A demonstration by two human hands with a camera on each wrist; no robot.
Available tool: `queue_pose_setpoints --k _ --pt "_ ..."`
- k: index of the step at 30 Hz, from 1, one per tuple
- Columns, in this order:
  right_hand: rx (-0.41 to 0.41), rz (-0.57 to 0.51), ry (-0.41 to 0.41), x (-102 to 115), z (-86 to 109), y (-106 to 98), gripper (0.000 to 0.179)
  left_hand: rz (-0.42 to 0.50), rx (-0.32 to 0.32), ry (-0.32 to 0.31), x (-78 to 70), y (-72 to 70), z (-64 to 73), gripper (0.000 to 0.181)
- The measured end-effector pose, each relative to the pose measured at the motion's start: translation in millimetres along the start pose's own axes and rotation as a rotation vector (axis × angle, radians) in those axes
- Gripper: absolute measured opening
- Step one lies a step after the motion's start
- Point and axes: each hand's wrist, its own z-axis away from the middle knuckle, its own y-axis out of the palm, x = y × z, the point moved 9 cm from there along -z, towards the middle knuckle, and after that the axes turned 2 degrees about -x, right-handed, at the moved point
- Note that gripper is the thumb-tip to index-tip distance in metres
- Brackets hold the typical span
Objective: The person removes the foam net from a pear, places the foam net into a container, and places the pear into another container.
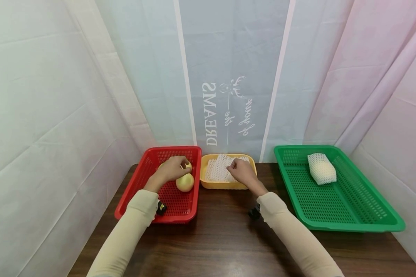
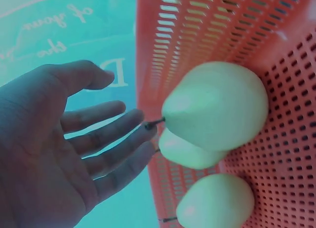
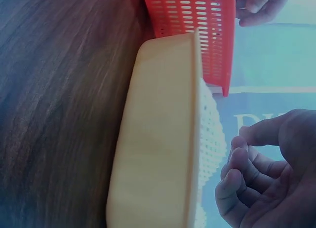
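Observation:
Over the red basket [image 1: 197, 200], my left hand [image 1: 175, 168] reaches with fingers extended and thumb apart, holding nothing. In the left wrist view, its fingertips are right by the stem of a large pale yellow-green pear [image 2: 217, 107]; another pear [image 2: 192, 151] is partly hidden behind it. A third pear [image 2: 217, 203] sits lower in that view. My right hand [image 1: 243, 172] hovers above the yellow tray [image 1: 225, 185], fingers loosely curled and thumb close to the index fingertip. No item shows between them. White foam net sleeves [image 1: 223, 169] lie in the tray, just beyond its fingertips.
A green basket [image 1: 343, 227] stands on the right, holding a pear in a foam net [image 1: 321, 169]. The yellow tray sits beside the red basket on the dark wooden table [image 1: 222, 238]. A printed curtain [image 1: 234, 57] hangs close behind, with pale cloth on both sides.

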Motion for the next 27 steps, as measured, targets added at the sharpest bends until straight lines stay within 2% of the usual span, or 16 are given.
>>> queue_pose_setpoints --k 8,17,27 --pt "0.0 -0.002 -0.017 8.0 5.5 -9.6 0.022 0.071 -0.109 0.023 -14.8 -9.5 1.2 0.02" --pt "-0.003 0.004 -0.039 16.5 11.8 -21.0 0.021 0.121 -0.223 0.081 -37.3 -17.4 5.9 0.012" --pt "-0.006 0.008 -0.053 19.3 21.0 -32.5 0.019 0.179 -0.288 0.093 -61.0 -16.0 12.8 0.008"
